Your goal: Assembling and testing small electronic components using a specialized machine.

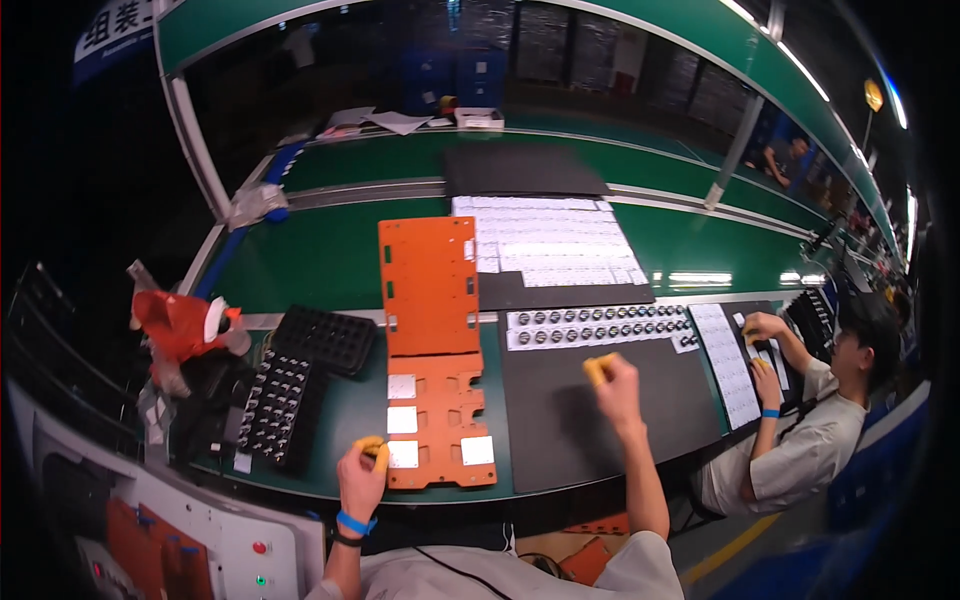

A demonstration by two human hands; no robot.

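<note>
An orange hinged fixture (430,372) lies unfolded on the green bench, its lid (428,285) laid back on the far side. White square plates sit in the near half: three down the left edge and one white plate (478,451) at the lower right. My left hand (361,482), with yellow finger covers, is closed beside the lowest left plate (403,454); what its fingers hold, if anything, is hidden. Over the black mat (640,425) my right hand (616,392) has its yellow-covered fingers pinched together, and I cannot make out anything in them.
White strips with rows of round dark parts (590,325) lie along the mat's far edge. Beyond are white sheets of parts (545,240). Black trays (320,340) stand left of the fixture. At the right, a co-worker (815,440) handles white strips; an orange bag (178,325) lies far left.
</note>
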